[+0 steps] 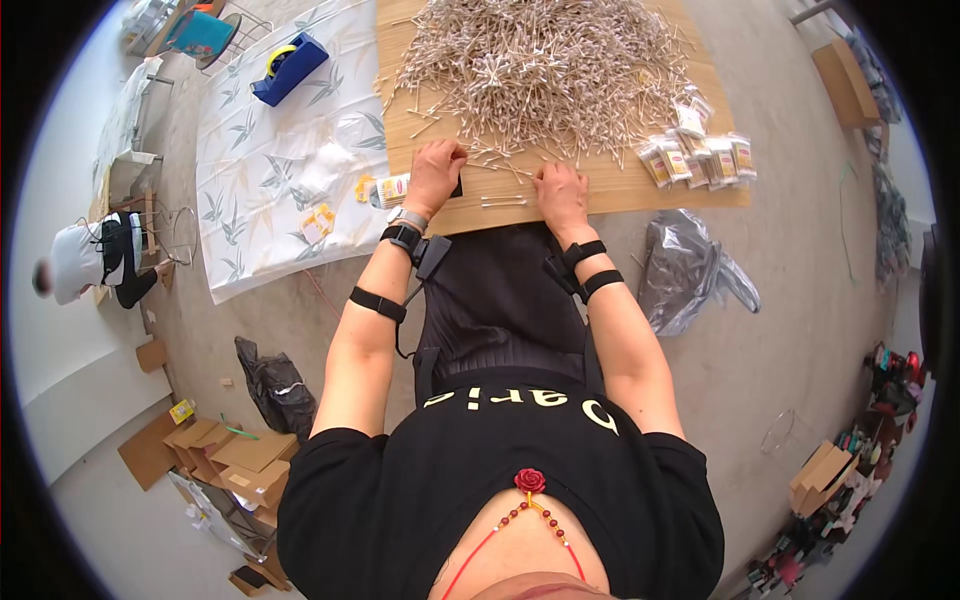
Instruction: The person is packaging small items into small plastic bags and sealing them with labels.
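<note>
We record bright, even light, soft shadows, glints on the grey plastic bag (682, 272); fisheye bending, blackened corners.

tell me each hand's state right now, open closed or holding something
Left hand: curled near the cotton swab pile; can't tell if holding a swab.
Right hand: also curled near it; can't tell if holding one.

The swab heap (540, 80) (far side) is cut off above.
</note>
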Motion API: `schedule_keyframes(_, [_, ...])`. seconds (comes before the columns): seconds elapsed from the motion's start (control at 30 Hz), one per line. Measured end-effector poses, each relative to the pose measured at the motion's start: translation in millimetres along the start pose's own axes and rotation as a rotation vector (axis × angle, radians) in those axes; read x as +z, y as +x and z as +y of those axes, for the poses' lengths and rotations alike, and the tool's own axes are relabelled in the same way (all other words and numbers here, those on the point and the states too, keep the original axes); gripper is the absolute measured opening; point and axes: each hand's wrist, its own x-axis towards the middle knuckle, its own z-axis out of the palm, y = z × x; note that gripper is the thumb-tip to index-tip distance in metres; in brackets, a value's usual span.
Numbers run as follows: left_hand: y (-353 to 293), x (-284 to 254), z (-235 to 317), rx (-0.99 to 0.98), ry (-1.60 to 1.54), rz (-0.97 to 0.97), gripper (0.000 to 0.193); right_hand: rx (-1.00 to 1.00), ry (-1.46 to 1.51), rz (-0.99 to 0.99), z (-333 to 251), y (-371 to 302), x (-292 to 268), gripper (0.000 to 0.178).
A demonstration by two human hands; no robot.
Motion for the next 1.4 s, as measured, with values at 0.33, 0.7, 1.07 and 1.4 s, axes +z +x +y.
schedule_keyframes(0.33, [5.0,8.1,16.3,-0.048,0.125,0.309,0.017,0.014,0.05,-0.001,-1.8,-2.4,-2.4,0.014])
schedule_keyframes(0.7, [-2.7,49.8,54.3,0.347,0.198,-0.015,0.014,-0.018,0.058,0.024,-3.0,-6.4,-5.7,0.016])
schedule_keyframes(1.07, [-16.0,36.0,50.3,0.134,-0.028,0.247,0.012,0.025,0.026,-0.005,5.0,-9.8,-13.2,0.015])
schedule_keyframes(1.4, [-4.5,42.1,51.8,0.185,0.082,0.083,0.017,-0.02,0.101,0.089,-10.6,3.4,-5.8,0.013])
